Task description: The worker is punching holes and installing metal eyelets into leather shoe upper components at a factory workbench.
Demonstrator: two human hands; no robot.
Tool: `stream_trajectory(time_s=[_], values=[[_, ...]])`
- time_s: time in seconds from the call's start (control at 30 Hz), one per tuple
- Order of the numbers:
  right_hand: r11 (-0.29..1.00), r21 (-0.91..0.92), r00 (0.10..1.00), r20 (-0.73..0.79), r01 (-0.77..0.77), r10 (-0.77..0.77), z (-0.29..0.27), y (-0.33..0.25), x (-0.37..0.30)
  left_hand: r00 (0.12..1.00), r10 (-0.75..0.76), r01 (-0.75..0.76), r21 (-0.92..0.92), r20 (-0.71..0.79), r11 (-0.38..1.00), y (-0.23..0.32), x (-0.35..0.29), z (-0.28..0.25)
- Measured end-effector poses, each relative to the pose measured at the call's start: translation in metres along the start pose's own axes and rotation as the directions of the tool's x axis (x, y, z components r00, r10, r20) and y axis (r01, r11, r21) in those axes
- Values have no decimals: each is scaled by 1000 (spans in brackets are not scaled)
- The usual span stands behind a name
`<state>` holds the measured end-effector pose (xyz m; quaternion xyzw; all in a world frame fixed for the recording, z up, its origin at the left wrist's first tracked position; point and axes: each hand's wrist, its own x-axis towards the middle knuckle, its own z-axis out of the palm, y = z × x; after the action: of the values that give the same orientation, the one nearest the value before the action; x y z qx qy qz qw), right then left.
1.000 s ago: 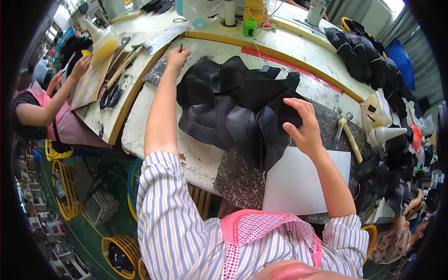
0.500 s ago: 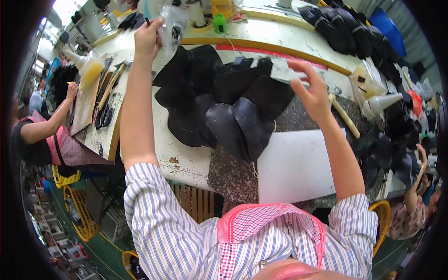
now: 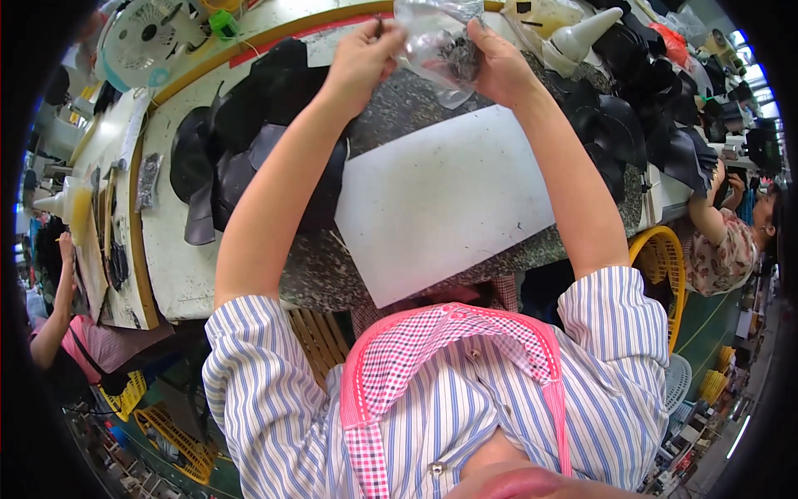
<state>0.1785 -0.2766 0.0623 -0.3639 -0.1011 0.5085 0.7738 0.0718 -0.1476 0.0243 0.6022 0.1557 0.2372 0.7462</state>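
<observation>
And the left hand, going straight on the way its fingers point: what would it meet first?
Probably the plastic bag in front of the left hand; depth is unclear, they may be touching.

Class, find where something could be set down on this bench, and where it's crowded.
The white sheet, on the dark slab, is bare but for specks. A patch of white table lies between packet, black pieces and near edge. Crowded: the right end, with a dark pile and bottle, and beyond the sheet, where the right hand holds a bag.
</observation>
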Motion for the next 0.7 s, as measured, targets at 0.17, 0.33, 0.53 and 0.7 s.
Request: stream_trajectory(time_s=[0.17,0.33,0.53,0.7], values=[[659,-673,929,350,336,-116,-92,-1,22,999,-32,20,500,15,866,-46,6,1],[444,-756,862,499,480,-83,-79,30,21,987,-45,142,691,-157,708,-48,-11,-22],[342,-824,890,443,452,-109,-79,27,8,970,197,125,987,-143,101,-23,-47,-6],[-246,-765,761,634,595,-134,-70,37,10,947,319,19,981,45,-193,-17,-45,-29]])
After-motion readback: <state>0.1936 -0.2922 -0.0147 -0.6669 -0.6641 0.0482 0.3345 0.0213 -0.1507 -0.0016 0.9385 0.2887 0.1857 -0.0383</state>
